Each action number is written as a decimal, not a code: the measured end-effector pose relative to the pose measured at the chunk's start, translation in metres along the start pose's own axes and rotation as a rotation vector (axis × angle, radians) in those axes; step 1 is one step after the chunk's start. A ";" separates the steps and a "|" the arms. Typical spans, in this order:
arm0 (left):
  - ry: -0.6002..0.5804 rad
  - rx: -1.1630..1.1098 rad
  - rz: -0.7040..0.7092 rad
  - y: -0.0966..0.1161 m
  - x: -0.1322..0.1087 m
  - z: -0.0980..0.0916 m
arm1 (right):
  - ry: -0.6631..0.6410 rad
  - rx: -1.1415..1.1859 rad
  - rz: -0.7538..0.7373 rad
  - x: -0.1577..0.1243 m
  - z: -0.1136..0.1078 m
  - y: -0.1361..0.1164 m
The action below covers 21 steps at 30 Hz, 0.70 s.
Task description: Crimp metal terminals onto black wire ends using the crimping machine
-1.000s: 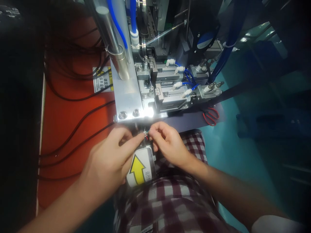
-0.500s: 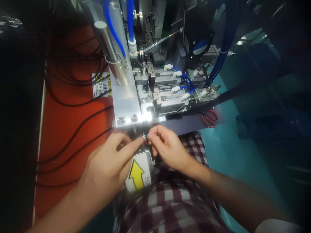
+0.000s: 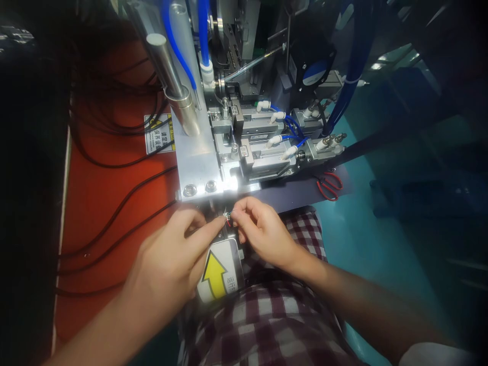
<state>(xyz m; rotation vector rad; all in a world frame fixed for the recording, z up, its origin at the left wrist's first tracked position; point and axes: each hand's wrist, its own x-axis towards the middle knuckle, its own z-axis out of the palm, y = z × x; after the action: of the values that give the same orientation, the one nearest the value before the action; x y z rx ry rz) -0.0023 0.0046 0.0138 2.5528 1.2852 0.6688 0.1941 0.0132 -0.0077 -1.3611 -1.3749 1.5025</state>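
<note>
Several thin coloured wires [image 3: 227, 217], red, green and pale ones among them, show between my fingertips in front of the machine's near edge. My left hand [image 3: 173, 249] is closed, its thumb and index finger pinching the wires from the left. From the right, my right hand [image 3: 263, 229] pinches the wire ends between thumb and fingertips. The two hands' fingertips almost meet. Just beneath them lies a white plate with a yellow arrow [image 3: 214, 274]. Whatever the wires run into is hidden behind my left fingers.
A metal machine block [image 3: 198, 168] with pneumatic cylinders [image 3: 267, 162] and blue hoses [image 3: 205, 40] stands ahead. Red-handled pliers [image 3: 330, 186] lie on a dark sheet [image 3: 293, 197] at the right. Black cables [image 3: 125, 195] cross the orange surface [image 3: 99, 213] at left. A checkered garment [image 3: 274, 325] is below.
Almost nothing differs. Both hands keep their pinch on the wires, with only a very slight shift at the fingertips.
</note>
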 end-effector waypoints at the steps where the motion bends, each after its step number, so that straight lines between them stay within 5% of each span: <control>1: -0.003 0.002 0.002 0.000 0.000 0.000 | 0.002 0.001 0.002 0.000 0.000 0.000; 13: 0.045 -0.018 -0.028 -0.001 -0.003 0.006 | 0.031 0.140 0.138 -0.004 0.000 -0.004; 21: 0.043 -0.024 -0.041 0.000 -0.004 0.005 | 0.101 0.045 0.026 -0.003 0.002 -0.006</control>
<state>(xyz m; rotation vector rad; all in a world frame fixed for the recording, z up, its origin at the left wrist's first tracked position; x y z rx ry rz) -0.0022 0.0013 0.0086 2.4991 1.3308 0.7295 0.1916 0.0108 -0.0013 -1.4125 -1.2577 1.4526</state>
